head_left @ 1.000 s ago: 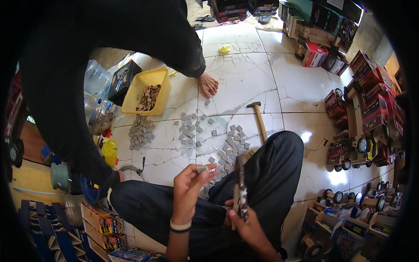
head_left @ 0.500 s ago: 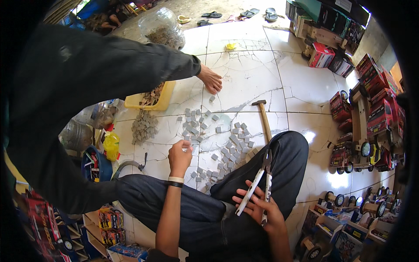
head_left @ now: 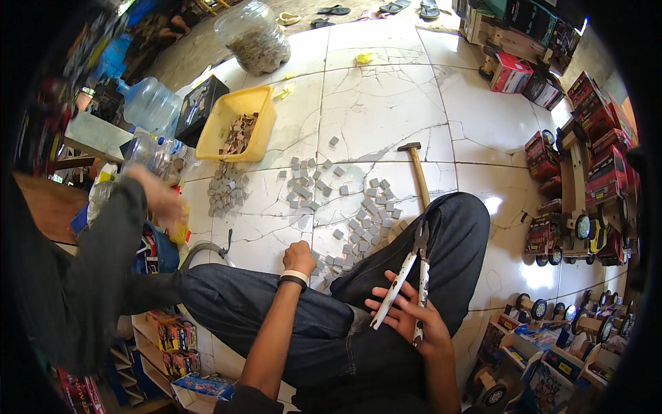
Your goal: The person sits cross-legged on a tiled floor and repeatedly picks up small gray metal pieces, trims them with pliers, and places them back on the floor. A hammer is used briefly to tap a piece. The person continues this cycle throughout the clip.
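Note:
My right hand (head_left: pixel 420 317) holds a pair of pliers (head_left: pixel 398 293) with worn white handles, which are spread apart. Their dark jaws point forward over my right thigh, and some of my fingers are stretched out behind the handles. With its fingers curled closed, my left hand (head_left: pixel 300 257) hovers at the near edge of the small grey blocks (head_left: pixel 369 214) scattered on the tiles. Whatever lies inside that hand is hidden. A separate heap of grey pieces (head_left: pixel 227 190) lies farther left. Beyond my right knee rests a hammer (head_left: pixel 417 176) with a wooden handle.
A yellow basin (head_left: pixel 207 141) holds brown scraps. Another person's dark-clothed leg (head_left: pixel 103 255) is at the left, its bare foot blurred. Toy trucks (head_left: pixel 593 200) stand along the right. A blue tub (head_left: pixel 162 255) and a large clear plastic container (head_left: pixel 258 41) are also on the floor.
The other person's leg has swung back to the left, uncovering the yellow basin. My left hand has moved slightly right and lower, its fingers curling in. My right hand still holds the pliers.

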### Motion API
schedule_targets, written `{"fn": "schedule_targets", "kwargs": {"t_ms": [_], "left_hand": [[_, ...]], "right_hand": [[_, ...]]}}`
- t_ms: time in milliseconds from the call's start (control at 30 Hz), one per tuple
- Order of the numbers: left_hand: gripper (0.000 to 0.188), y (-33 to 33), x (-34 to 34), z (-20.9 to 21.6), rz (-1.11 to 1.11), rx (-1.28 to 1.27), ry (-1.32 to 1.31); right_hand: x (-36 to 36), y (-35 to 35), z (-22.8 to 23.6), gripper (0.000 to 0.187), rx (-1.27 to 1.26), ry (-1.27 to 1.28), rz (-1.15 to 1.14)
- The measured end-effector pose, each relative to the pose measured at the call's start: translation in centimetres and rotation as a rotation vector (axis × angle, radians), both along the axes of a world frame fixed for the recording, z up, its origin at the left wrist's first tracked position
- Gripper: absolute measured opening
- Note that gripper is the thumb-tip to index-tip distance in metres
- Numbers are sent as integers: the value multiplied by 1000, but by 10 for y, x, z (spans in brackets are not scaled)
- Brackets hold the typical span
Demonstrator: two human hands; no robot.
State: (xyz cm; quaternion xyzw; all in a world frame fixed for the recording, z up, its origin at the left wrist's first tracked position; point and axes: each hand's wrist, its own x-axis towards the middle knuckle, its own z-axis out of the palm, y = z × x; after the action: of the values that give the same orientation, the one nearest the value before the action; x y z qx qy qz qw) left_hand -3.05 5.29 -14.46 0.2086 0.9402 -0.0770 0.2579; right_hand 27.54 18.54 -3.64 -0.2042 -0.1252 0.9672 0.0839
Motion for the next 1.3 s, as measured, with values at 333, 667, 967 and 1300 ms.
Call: {"fn": "schedule_targets", "kwargs": {"t_ms": [333, 667, 967, 1300], "left_hand": [[21, 12, 15, 124, 444, 1297, -719], [33, 31, 111, 221, 675, 1698, -874], [30, 29, 116, 229, 586, 1761, -873], [30, 31, 120, 231, 618, 1764, -858]], "right_hand": [[-7, -17, 16, 66, 367, -219, 61], [-25, -42, 61, 68, 1181, -249, 52], [-25, -33, 67, 68, 1303, -243, 24], [-26, -35, 66, 75, 1318, -263, -2]]}}
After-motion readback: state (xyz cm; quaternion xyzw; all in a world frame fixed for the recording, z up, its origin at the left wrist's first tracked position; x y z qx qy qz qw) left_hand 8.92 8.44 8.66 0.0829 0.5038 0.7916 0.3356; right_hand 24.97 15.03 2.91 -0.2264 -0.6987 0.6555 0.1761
